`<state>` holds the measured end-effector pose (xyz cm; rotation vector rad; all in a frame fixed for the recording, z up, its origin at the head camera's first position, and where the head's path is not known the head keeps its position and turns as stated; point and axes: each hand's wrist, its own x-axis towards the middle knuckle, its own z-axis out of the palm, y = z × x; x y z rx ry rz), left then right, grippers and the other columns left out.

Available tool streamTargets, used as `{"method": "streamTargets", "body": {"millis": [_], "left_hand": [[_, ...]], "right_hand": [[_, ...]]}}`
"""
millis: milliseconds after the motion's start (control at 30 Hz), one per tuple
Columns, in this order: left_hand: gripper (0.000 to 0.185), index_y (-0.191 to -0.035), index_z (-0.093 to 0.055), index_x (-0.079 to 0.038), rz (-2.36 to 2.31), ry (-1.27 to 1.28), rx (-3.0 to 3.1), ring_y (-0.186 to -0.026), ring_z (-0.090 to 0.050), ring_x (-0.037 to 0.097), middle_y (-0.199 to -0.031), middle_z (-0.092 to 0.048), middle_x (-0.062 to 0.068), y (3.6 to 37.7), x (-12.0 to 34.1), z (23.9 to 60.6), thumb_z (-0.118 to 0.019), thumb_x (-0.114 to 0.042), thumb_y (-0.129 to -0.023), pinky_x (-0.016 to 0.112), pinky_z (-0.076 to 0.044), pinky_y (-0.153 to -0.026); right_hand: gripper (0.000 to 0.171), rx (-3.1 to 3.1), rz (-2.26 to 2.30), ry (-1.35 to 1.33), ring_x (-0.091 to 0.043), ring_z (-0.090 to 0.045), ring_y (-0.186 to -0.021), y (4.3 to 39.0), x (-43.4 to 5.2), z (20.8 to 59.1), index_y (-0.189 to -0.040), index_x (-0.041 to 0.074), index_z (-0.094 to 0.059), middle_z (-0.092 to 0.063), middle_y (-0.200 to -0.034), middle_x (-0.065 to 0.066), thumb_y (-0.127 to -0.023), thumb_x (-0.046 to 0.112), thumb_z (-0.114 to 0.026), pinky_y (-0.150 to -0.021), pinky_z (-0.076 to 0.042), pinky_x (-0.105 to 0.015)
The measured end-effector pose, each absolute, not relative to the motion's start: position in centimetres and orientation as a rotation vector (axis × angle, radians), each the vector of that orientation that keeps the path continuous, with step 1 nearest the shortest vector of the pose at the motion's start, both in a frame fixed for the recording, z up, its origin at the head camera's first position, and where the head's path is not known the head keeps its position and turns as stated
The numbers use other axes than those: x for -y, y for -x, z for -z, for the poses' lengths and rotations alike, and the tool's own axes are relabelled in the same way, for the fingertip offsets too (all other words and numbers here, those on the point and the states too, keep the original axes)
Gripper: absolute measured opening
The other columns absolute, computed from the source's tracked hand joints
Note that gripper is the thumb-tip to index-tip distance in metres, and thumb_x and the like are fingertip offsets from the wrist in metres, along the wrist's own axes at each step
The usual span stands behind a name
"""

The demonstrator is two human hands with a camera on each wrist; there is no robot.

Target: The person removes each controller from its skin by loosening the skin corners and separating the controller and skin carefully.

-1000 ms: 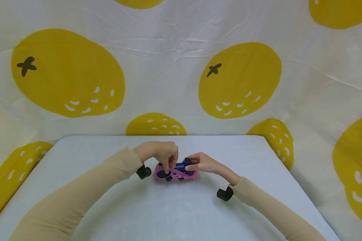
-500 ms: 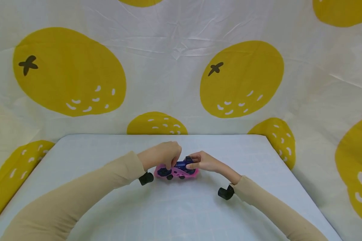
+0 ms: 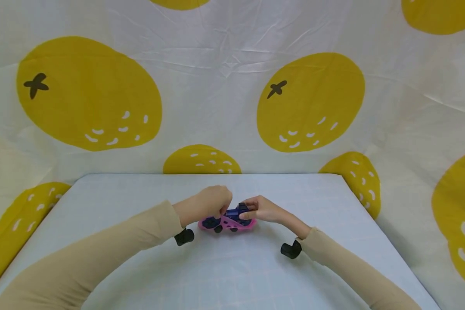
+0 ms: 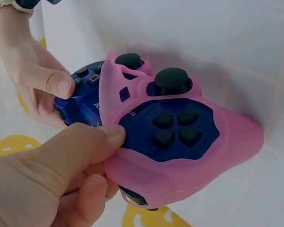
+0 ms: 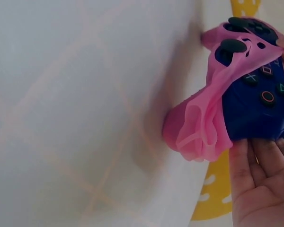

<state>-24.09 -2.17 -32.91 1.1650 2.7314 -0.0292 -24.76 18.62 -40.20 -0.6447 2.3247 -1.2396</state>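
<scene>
A dark blue game controller (image 3: 232,214) (image 4: 85,101) (image 5: 260,104) lies on the pale table (image 3: 139,267), partly wrapped in a pink silicone cover (image 3: 226,224) (image 4: 217,151) (image 5: 203,132). My left hand (image 3: 211,204) (image 4: 71,165) pinches the edge of the pink cover between thumb and fingers. My right hand (image 3: 257,209) (image 5: 262,179) grips the bare right side of the controller, thumb on top. The cover is bunched and half off on the right side in the right wrist view.
Yellow-fruit patterned cloth (image 3: 232,86) hangs behind and around the table. Black wrist cameras (image 3: 184,237) (image 3: 290,249) sit under both beige sleeves. The table's far edge (image 3: 201,174) runs just behind the hands.
My left hand has shifted slightly right and back, pulling the pink cover along the controller. The right hand and the controller have barely moved.
</scene>
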Motion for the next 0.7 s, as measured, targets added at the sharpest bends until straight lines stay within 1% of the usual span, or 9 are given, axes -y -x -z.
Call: {"method": "streamTargets", "body": {"millis": [100, 200, 333, 400, 567, 700], "left_hand": [[0.020, -0.066, -0.065, -0.013, 0.112, -1.200, -2.667, -0.063, -0.051, 0.009, -0.065, -0.060, -0.004, 24.3, 1.9, 32.9, -0.080, -0.008, -0.076, 0.023, -0.054, -0.068], [0.017, -0.067, -0.066, -0.013, 0.130, -1.279, -2.524, -0.062, -0.049, 0.007, -0.065, -0.058, -0.005, 25.2, 2.0, 32.9, -0.078, -0.008, -0.079, 0.019, -0.051, -0.065], [0.014, -0.072, -0.067, -0.014, 0.010, -1.386, -2.295, -0.063, -0.048, 0.005, -0.066, -0.056, -0.008, 26.8, 2.9, 33.1, -0.071, -0.006, -0.083, 0.015, -0.046, -0.063], [0.013, -0.074, -0.066, -0.014, -0.088, -1.409, -2.214, -0.065, -0.048, 0.003, -0.068, -0.056, -0.008, 27.5, 3.4, 33.4, -0.070, -0.006, -0.084, 0.014, -0.045, -0.064], [0.008, -0.080, -0.067, -0.013, -0.246, -1.406, -2.114, -0.070, -0.050, 0.001, -0.072, -0.058, -0.010, 28.4, 3.9, 34.0, -0.070, -0.009, -0.086, 0.014, -0.047, -0.069], [0.007, -0.080, -0.068, -0.013, -0.243, -1.379, -2.102, -0.069, -0.049, 0.001, -0.071, -0.057, -0.009, 28.5, 3.7, 34.2, -0.069, -0.009, -0.087, 0.014, -0.047, -0.069]], "right_hand": [[0.038, -2.332, 1.231, 0.658, -0.007, -0.064, -0.083, 24.7, -18.6, 40.1, -0.121, -0.003, -0.061, -0.072, -0.101, -0.012, -0.090, 0.019, -0.066, -0.077, -0.051, -0.022], [0.037, -2.338, 1.225, 0.668, -0.007, -0.063, -0.082, 24.7, -18.5, 40.0, -0.119, -0.003, -0.062, -0.071, -0.099, -0.011, -0.089, 0.018, -0.067, -0.076, -0.051, -0.022], [0.037, -2.333, 1.226, 0.675, -0.007, -0.062, -0.079, 24.6, -18.4, 39.9, -0.118, -0.004, -0.062, -0.071, -0.097, -0.011, -0.088, 0.017, -0.067, -0.073, -0.050, -0.022], [0.037, -2.334, 1.224, 0.672, -0.007, -0.062, -0.079, 24.6, -18.4, 40.0, -0.118, -0.004, -0.062, -0.071, -0.097, -0.011, -0.088, 0.017, -0.067, -0.073, -0.050, -0.022], [0.035, -2.339, 1.227, 0.652, -0.007, -0.062, -0.078, 24.6, -18.4, 40.2, -0.117, -0.003, -0.063, -0.072, -0.097, -0.010, -0.088, 0.016, -0.067, -0.074, -0.050, -0.022], [0.035, -2.341, 1.230, 0.653, -0.007, -0.061, -0.078, 24.6, -18.5, 40.2, -0.117, -0.003, -0.063, -0.072, -0.096, -0.010, -0.089, 0.017, -0.067, -0.074, -0.050, -0.023]]}}
